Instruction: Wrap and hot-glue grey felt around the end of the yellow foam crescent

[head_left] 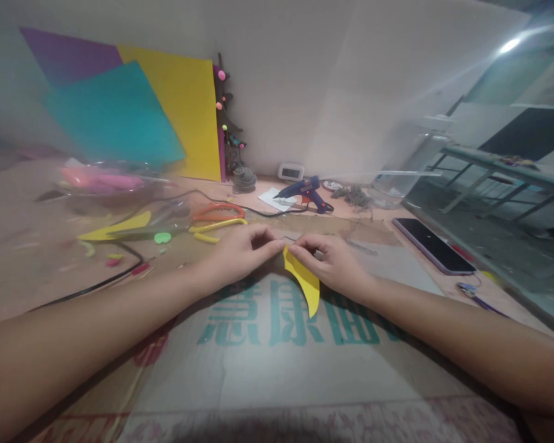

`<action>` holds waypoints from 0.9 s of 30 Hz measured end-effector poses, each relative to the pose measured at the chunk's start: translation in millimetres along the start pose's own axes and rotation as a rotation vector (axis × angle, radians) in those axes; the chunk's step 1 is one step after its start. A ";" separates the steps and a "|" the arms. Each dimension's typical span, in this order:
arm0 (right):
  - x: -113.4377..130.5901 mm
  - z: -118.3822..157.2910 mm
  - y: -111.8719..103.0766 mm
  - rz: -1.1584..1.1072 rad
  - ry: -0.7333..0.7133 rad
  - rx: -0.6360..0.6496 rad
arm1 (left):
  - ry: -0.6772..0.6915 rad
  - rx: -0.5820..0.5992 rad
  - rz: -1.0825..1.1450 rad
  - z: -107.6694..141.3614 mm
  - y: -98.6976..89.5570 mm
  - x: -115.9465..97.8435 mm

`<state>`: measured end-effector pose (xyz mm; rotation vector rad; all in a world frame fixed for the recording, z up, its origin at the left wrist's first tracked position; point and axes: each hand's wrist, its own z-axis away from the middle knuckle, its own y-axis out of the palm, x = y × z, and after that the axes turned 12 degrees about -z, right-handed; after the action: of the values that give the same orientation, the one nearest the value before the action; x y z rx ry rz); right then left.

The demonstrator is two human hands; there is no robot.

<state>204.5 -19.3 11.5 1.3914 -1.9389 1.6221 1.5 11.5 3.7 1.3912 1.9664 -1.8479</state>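
Both your hands meet over the cardboard (249, 381), at the yellow piece (305, 280). Its upper edge is partly hidden by your right hand (332, 261), whose thumb and fingers pinch it. The fingertips of your left hand (247, 249) are drawn together at its top end, but you cannot tell whether they grip it. Your forearms cover parts of the cardboard's green print, and both are cut off by the frame. The left hand also hides the end of a yellow handle on the scissors (219, 212); whether these are one pair or two is unclear.

Far left, a clear plastic bowl (115, 194) holds pink and orange lumps, too blurred to name. At right stands a clear jar (392, 178); its contents are hard to make out.

Beyond your hands, a glue gun (307, 192) lies partly on white paper (270, 199), with a small clock (290, 171) behind it. Its black cable (175, 195) runs leftward past the scissors. A phone (431, 245) lies on the desk (503, 295) to your right. Coloured sheets (191, 117) lean on the wall beside a twig (228, 123) with small balls.
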 end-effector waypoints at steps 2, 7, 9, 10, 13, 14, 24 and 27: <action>-0.6 0.1 -0.4 0.007 0.004 0.000 | 0.013 0.002 -0.007 -0.6 0.6 1.1; -2.1 -0.1 -0.7 0.002 0.008 -0.011 | 0.025 0.004 -0.011 -1.7 0.2 1.2; -1.7 -0.2 -0.5 -0.009 0.004 0.002 | 0.024 0.004 -0.033 -1.3 -0.7 0.0; -1.3 -0.2 -0.3 -0.018 0.004 0.010 | 0.030 0.005 -0.047 -1.1 -1.1 -0.4; -0.8 -0.5 -0.1 -0.035 0.018 0.041 | 0.048 0.010 -0.077 -1.0 -1.2 0.5; -1.0 -0.7 -0.2 -0.033 0.024 0.059 | 0.051 0.008 -0.081 -1.3 -0.9 1.5; -1.3 -2.6 -3.7 -0.071 0.061 0.027 | -0.040 -0.036 0.052 -2.3 -0.6 1.1; -2.0 -3.1 -5.1 -0.083 0.060 -0.021 | -0.090 -0.001 0.035 -1.2 -2.1 -2.8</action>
<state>208.4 -15.2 14.3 1.3798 -1.8347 1.5837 2.3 11.4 7.3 1.3091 1.8877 -1.8600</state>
